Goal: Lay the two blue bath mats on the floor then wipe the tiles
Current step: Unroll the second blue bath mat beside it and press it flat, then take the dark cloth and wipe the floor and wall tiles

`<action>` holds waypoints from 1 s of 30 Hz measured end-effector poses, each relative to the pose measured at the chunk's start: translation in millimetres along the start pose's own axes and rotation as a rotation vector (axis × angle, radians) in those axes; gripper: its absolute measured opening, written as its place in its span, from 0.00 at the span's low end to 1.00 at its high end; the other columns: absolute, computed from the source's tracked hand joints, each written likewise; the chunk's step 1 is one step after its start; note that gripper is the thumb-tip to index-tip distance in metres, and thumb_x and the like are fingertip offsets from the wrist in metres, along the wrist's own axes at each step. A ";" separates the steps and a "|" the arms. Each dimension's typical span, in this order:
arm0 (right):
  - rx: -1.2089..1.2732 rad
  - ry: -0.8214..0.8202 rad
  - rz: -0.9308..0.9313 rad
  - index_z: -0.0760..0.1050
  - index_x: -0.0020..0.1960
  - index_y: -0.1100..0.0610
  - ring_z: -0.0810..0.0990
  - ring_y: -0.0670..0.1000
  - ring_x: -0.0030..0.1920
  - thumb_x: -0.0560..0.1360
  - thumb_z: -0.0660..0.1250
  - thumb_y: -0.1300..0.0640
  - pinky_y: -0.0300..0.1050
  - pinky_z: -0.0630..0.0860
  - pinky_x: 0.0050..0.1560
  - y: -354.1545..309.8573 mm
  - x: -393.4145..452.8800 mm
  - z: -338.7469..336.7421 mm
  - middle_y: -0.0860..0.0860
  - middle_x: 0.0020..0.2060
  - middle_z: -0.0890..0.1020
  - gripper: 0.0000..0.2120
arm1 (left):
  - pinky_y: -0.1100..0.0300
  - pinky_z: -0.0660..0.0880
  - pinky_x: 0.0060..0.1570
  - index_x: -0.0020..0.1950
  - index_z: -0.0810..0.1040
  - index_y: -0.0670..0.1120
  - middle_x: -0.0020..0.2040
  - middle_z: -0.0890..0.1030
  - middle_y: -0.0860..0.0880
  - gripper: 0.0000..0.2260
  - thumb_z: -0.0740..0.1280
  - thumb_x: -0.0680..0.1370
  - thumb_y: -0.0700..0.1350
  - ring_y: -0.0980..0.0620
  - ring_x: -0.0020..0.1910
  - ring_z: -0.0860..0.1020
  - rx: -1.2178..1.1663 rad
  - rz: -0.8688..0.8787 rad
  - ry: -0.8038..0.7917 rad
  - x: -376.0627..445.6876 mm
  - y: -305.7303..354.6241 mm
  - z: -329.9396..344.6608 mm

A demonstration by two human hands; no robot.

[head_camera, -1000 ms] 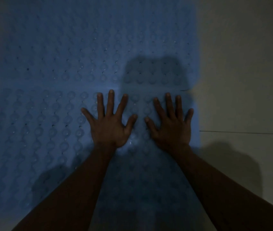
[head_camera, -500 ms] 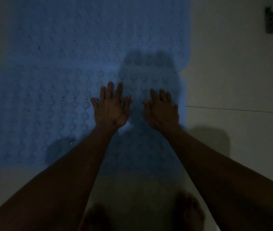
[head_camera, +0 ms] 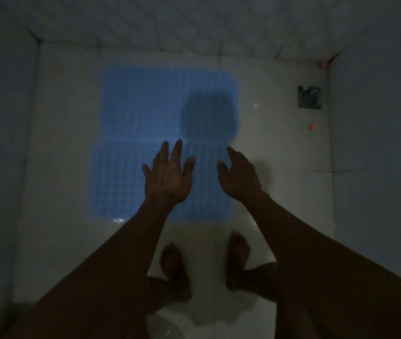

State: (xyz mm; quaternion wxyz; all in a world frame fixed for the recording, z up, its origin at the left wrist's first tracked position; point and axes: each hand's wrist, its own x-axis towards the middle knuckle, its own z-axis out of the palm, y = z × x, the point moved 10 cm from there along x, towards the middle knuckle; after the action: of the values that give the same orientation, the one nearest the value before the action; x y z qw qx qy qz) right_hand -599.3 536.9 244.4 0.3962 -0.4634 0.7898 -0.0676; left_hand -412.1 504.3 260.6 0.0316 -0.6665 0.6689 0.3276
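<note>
Two blue bath mats lie flat on the pale tiled floor point(head_camera: 280, 196), the far mat point(head_camera: 143, 106) and the near mat point(head_camera: 118, 179) butted edge to edge along a faint seam, together making one blue patch in the middle of the small tiled stall. Their surface shows a regular bumpy, perforated pattern, which suggests thin flexible rubber or plastic: light, floppy, likely to sag if lifted by one corner, and probably a little slick where the floor looks wet. If either needs shifting, a grip on two corners of a short edge should keep it from folding on itself. The left hand point(head_camera: 167, 177) hovers above the near mat, palm down with fingers straight and spread, holding nothing. The right hand point(head_camera: 239, 176) hangs just beside it over the mat's right edge, fingers loosely extended and relaxed, also empty; whether either hand touches the mat cannot be told in this dim light. Below, two bare feet point(head_camera: 173, 270) stand on glossy tile near the mats' near edge. Farther right sit a dark square floor drain point(head_camera: 309, 97) and a small orange object point(head_camera: 313, 127) by the wall.
</note>
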 end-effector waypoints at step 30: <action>0.406 0.601 -0.242 0.61 0.79 0.52 0.66 0.58 0.75 0.81 0.64 0.47 0.46 0.64 0.72 -260.4 -286.2 -638.4 0.57 0.74 0.70 0.29 | 0.49 0.61 0.73 0.81 0.57 0.51 0.79 0.61 0.46 0.28 0.57 0.83 0.59 0.46 0.77 0.61 -0.207 0.767 0.509 -202.7 466.0 -551.8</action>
State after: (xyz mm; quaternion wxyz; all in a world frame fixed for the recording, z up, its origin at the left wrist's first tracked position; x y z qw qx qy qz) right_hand -788.7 449.3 961.1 0.2200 -0.4249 0.7807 -0.4019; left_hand -597.5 367.7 974.5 -0.3234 -0.4300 0.8172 0.2068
